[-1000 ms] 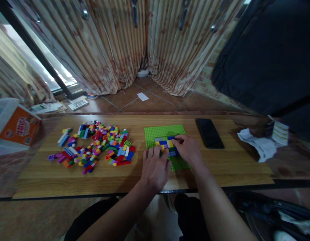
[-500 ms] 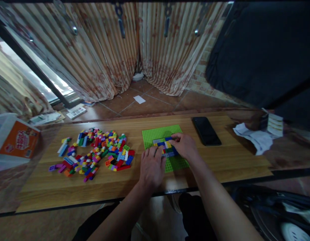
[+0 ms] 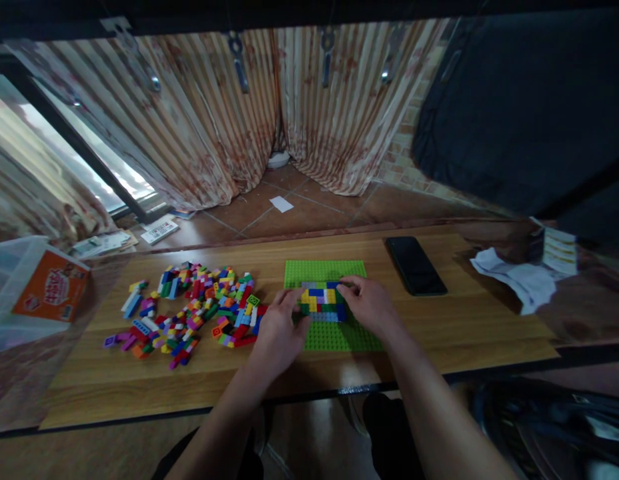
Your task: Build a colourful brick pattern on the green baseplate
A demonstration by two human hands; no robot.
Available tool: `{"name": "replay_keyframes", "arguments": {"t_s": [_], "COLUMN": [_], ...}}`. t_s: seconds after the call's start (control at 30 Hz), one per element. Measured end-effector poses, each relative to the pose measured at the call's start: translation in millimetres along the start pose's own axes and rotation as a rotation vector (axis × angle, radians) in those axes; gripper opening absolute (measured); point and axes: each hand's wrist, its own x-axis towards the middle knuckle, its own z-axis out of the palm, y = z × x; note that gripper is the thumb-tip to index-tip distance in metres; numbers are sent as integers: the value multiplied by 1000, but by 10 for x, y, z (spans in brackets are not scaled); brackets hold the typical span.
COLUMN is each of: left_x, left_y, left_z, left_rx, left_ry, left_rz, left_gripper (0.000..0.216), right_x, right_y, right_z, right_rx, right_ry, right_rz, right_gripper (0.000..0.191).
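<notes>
A green studded baseplate lies on the wooden table, bearing a flat rectangular build of toy building bricks in blue, yellow, white, grey, red and green. My left hand grips the left edge of this build, thumb near its lower corner and fingers at its upper corner. At the upper right corner, my right hand has its bent fingers on the build, by a blue brick. The fingertips partly cover the build's side edges, and whether a loose brick is in them cannot be made out.
Many loose, mixed-colour bricks are spread over the left of the table. A black phone lies right of the baseplate. Crumpled white paper is at the far right. A clear tub with an orange label stands beyond the left end.
My left hand has slid left off the top of the build to its left edge, uncovering more bricks. The baseplate and build sit straighter. My right hand stays at the upper right corner.
</notes>
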Motion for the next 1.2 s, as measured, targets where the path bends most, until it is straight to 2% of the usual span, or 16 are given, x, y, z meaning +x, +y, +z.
{"name": "replay_keyframes", "arguments": {"t_s": [0.1, 0.2, 0.27, 0.43, 0.63, 0.83, 0.97, 1.2], "left_x": [-2, 10, 33, 101, 143, 127, 69, -17], "left_y": [-47, -87, -105, -130, -205, -335, -399, -416], "left_z": [-75, -119, -165, -336, -539, -840, -999, -1107], "left_rx": [-106, -172, -223, -424, -642, -928, -1091, -1119], "left_ry": [40, 160, 245, 453, 599, 813, 889, 944], "left_rz": [-20, -10, -26, -151, -290, -366, -406, -411], "left_gripper": [43, 35, 30, 25, 24, 28, 25, 23], "right_x": [24, 61, 74, 61, 76, 81, 81, 100], "right_y": [-46, -99, -159, -382, -577, -606, -586, -549], "right_z": [-3, 27, 78, 268, 488, 610, 629, 642], "right_rx": [30, 60, 46, -98, -269, -366, -416, -476], "right_ry": [112, 211, 226, 142, 25, -65, -86, -108], "right_rz": [-2, -32, -84, -224, -236, -289, -293, -304], "right_gripper": [29, 32, 35, 49, 65, 72, 74, 76]}}
